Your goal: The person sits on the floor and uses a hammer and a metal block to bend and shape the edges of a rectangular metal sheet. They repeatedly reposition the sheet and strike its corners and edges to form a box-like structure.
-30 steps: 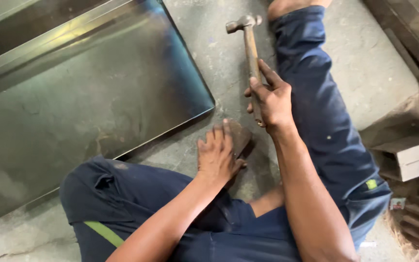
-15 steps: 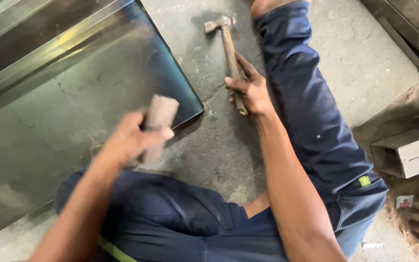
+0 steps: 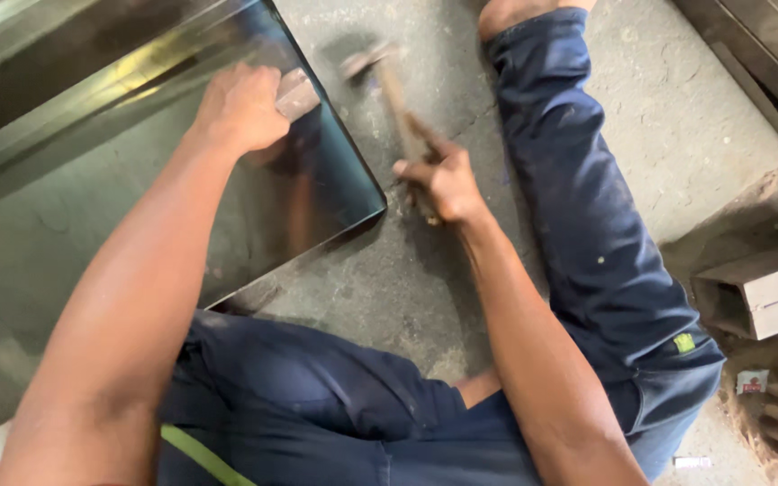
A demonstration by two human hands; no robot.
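Fingers of the left hand (image 3: 240, 106) are curled shut around a small pale wooden block (image 3: 297, 93), pressing it down against the near right edge of a large shiny grey sheet-metal panel (image 3: 137, 207) that lies flat on the rough grey concrete floor (image 3: 677, 108). Only the end of the block pokes out past the knuckles, on the side toward the other hand, and the panel spreads away to the left of and below that hand, its folded rim running up past the fingers. Well off to the right of it, the right hand (image 3: 443, 180) is closed tight on the wooden handle of a steel-headed hammer (image 3: 389, 90). The hammer reaches up and away from that hand, its head smeared by motion blur just beyond the panel's edge and close beside the block, over bare concrete; whether it touches anything I cannot tell. Right of the hammer hand stretches the person's leg in dark blue work trousers (image 3: 587, 207), the bare ankle at the top of view, while the other knee is folded below both forearms. Farther right of that leg, against the wall side, sits a grey rectangular metal tube section (image 3: 763, 292) with its open end facing inward.
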